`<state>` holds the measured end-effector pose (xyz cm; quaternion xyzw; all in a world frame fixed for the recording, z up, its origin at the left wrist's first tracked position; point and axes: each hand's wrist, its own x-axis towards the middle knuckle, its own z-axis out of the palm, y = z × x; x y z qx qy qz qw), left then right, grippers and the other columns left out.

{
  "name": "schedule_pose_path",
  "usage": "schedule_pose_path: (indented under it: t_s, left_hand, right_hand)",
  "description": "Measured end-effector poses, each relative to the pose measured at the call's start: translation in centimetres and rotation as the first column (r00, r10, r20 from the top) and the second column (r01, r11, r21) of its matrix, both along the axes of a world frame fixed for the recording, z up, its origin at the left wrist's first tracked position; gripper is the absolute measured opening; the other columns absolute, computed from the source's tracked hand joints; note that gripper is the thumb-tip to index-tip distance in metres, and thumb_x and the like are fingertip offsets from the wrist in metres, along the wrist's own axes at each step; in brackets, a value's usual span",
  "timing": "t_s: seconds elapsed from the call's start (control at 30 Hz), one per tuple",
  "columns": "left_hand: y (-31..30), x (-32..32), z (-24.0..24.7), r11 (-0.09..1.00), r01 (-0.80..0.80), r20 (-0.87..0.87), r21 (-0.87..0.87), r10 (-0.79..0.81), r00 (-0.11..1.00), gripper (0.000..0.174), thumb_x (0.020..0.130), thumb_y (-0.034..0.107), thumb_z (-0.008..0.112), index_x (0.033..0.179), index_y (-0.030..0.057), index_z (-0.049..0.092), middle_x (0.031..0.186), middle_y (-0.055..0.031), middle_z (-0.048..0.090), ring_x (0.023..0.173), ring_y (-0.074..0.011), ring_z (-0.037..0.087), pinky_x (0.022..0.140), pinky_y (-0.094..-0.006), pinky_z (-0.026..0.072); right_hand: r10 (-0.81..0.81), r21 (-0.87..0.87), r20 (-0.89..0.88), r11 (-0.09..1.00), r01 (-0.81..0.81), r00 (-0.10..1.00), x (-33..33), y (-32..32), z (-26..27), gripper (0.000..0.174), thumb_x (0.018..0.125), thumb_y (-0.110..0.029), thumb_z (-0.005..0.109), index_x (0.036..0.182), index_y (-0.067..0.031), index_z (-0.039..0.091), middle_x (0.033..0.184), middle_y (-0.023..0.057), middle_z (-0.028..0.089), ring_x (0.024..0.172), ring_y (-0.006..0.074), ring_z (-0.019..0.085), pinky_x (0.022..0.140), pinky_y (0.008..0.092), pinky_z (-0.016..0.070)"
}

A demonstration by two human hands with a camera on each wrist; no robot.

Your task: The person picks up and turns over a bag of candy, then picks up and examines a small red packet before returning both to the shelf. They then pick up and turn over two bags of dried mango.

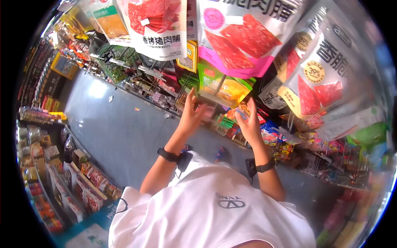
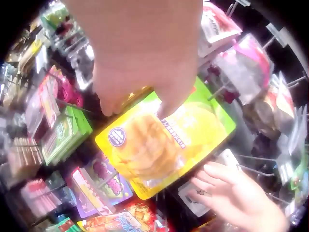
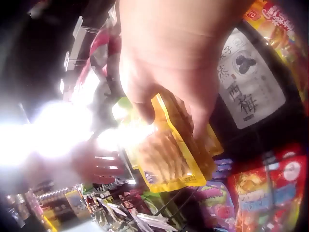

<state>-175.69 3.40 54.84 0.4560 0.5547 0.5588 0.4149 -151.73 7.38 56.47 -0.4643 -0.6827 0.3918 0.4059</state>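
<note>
A green and yellow dried-fruit pouch (image 1: 225,84) (image 2: 149,140) (image 3: 166,159) hangs among the packets. At its left in the head view is my left hand (image 1: 191,116), fingers spread and raised; the left wrist view shows this hand (image 2: 145,53) overlapping the pouch's edge, contact unclear. My right hand (image 1: 250,126) is raised by the pouch's lower right corner, fingers apart. It appears with extended fingers, apart from the pouch, in the left wrist view (image 2: 234,195). In the right wrist view, my right hand (image 3: 171,58) overlaps the pouch; my left hand (image 3: 94,164) is blurred.
Large meat-snack bags (image 1: 248,37) hang above and in front of the hands, with more bags (image 1: 318,82) at the right. Metal hooks stick out between packets. A grey floor (image 1: 111,120) lies below, and stocked shelves (image 1: 78,177) stand at the left.
</note>
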Motion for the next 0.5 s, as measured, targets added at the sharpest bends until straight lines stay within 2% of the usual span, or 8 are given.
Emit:
schedule_pose_path:
  t_s: [0.07, 0.1, 0.2, 0.23, 0.33, 0.37, 0.47, 0.5]
  left_hand:
    - [2.7, -1.7, -2.3, 0.999, 0.017, -0.002, 0.036, -0.017, 1.000, 0.075, 0.093, 0.002, 0.061, 0.154, 0.0032, 0.019, 0.147, -0.0192, 0.041, 0.138, -0.0282, 0.041, 0.111, -0.0383, 0.0344]
    - [3.6, -2.0, -2.2, 0.999, -0.003, -0.027, 0.038, 0.004, 1.000, 0.077, 0.092, 0.000, 0.059, 0.156, 0.0026, 0.016, 0.150, -0.0184, 0.039, 0.140, -0.0254, 0.038, 0.108, -0.0351, 0.0365]
    - [5.7, -4.1, -2.8, 0.960, 0.253, -0.138, 0.118, -0.236, 0.962, 0.073, 0.092, 0.000, 0.058, 0.154, 0.0013, 0.020, 0.153, -0.0179, 0.036, 0.143, -0.0235, 0.034, 0.105, -0.0332, 0.0384]
    - [5.3, -4.2, -0.9, 0.956, 0.289, 0.025, 0.056, -0.291, 0.956, 0.062, 0.093, 0.003, 0.060, 0.149, 0.0002, 0.032, 0.144, -0.0155, 0.047, 0.136, -0.0216, 0.043, 0.103, -0.0337, 0.0406]
    - [4.7, -5.2, -2.0, 0.957, 0.277, -0.047, 0.085, -0.274, 0.961, 0.050, 0.094, 0.007, 0.063, 0.140, -0.0008, 0.043, 0.126, -0.0125, 0.058, 0.119, -0.0184, 0.055, 0.096, -0.0319, 0.0448]
    - [4.3, -5.3, -2.0, 0.970, 0.238, 0.107, 0.047, -0.242, 0.964, 0.039, 0.095, 0.012, 0.067, 0.128, -0.0009, 0.051, 0.106, -0.0066, 0.064, 0.100, -0.0127, 0.060, 0.088, -0.0291, 0.0480]
    - [3.9, -7.0, -3.5, 0.950, 0.313, 0.107, -0.001, -0.311, 0.944, 0.033, 0.095, 0.013, 0.068, 0.122, -0.0009, 0.057, 0.099, -0.0041, 0.065, 0.094, -0.0095, 0.060, 0.084, -0.0258, 0.0483]
    - [3.5, -7.7, -2.6, 0.918, 0.378, 0.109, -0.124, -0.366, 0.924, 0.028, 0.095, 0.015, 0.068, 0.116, -0.0013, 0.061, 0.098, -0.0020, 0.066, 0.094, -0.0079, 0.060, 0.085, -0.0254, 0.0479]
  right_hand:
    - [-0.064, -0.058, -0.077, 0.997, 0.060, 0.995, -1.4, 0.0, -1.0, 0.075, 0.094, -0.022, 0.068, 0.150, 0.0043, 0.026, 0.147, 0.0267, 0.042, 0.139, 0.0328, 0.041, 0.112, 0.0397, 0.0350]
    - [-0.063, -0.091, -0.080, 0.994, 0.055, 0.995, -1.8, 0.0, -1.5, 0.069, 0.096, -0.011, 0.064, 0.151, 0.0014, 0.024, 0.150, 0.0216, 0.036, 0.142, 0.0275, 0.036, 0.115, 0.0397, 0.0334]
    - [-0.155, -0.155, -0.169, 0.979, 0.129, 0.973, -3.2, -0.4, -2.3, 0.063, 0.097, -0.009, 0.062, 0.148, 0.0019, 0.027, 0.143, 0.0181, 0.044, 0.137, 0.0242, 0.042, 0.114, 0.0378, 0.0353]
    - [-0.202, -0.088, -0.148, 0.978, 0.191, 0.968, -3.8, -0.6, -3.0, 0.053, 0.097, -0.009, 0.062, 0.141, 0.0022, 0.035, 0.134, 0.0148, 0.051, 0.127, 0.0205, 0.051, 0.104, 0.0343, 0.0458]
    - [-0.319, -0.224, -0.124, 0.931, 0.287, 0.940, -4.7, -1.2, -3.4, 0.060, 0.094, -0.018, 0.068, 0.141, 0.0024, 0.037, 0.138, 0.0205, 0.048, 0.131, 0.0312, 0.049, 0.108, 0.0409, 0.0418]
    - [-0.363, -0.208, -0.099, 0.918, 0.338, 0.926, -5.2, -1.5, -3.4, 0.056, 0.093, -0.020, 0.069, 0.137, 0.0021, 0.041, 0.133, 0.0191, 0.052, 0.123, 0.0293, 0.054, 0.104, 0.0406, 0.0448]
    - [-0.432, -0.199, -0.130, 0.893, 0.403, 0.893, -7.4, -2.5, -1.7, 0.050, 0.093, -0.023, 0.071, 0.129, 0.0012, 0.046, 0.124, 0.0168, 0.058, 0.108, 0.0246, 0.062, 0.095, 0.0381, 0.0506]
    - [-0.459, -0.120, -0.143, 0.887, 0.445, 0.877, -8.4, -3.0, -1.3, 0.046, 0.093, -0.024, 0.072, 0.123, 0.0007, 0.048, 0.113, 0.0134, 0.064, 0.097, 0.0180, 0.064, 0.086, 0.0341, 0.0526]
